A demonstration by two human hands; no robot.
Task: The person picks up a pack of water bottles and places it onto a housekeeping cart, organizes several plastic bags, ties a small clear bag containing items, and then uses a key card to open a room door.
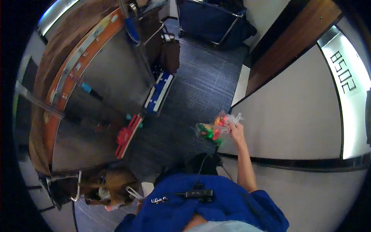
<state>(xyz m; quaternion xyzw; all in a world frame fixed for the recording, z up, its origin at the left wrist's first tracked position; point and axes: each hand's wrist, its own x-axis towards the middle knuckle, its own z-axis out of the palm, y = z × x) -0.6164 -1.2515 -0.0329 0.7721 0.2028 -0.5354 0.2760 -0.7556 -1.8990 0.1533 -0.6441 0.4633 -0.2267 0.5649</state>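
My right hand point(237, 132) is closed around the gathered necks of clear plastic bags point(210, 132), held out over the carpet near the right wall. Small red, green and yellow items show through the plastic. At lower left, only a sliver of what seems to be my left arm point(139, 205) shows beside my blue shirt point(174, 194). Close to it are a pale strap or handle point(134, 192) and a blurred brown bag-like thing point(121, 182). Whether that hand holds either is not visible.
A large cart with an orange-edged shelf point(65, 97) fills the left side. A red object point(127, 136) and a blue-and-white object point(158, 92) stick out from it over dark carpet point(203, 69). Behind stands a dark blue fabric cart point(208, 23). A wooden door frame point(289, 37) borders the right.
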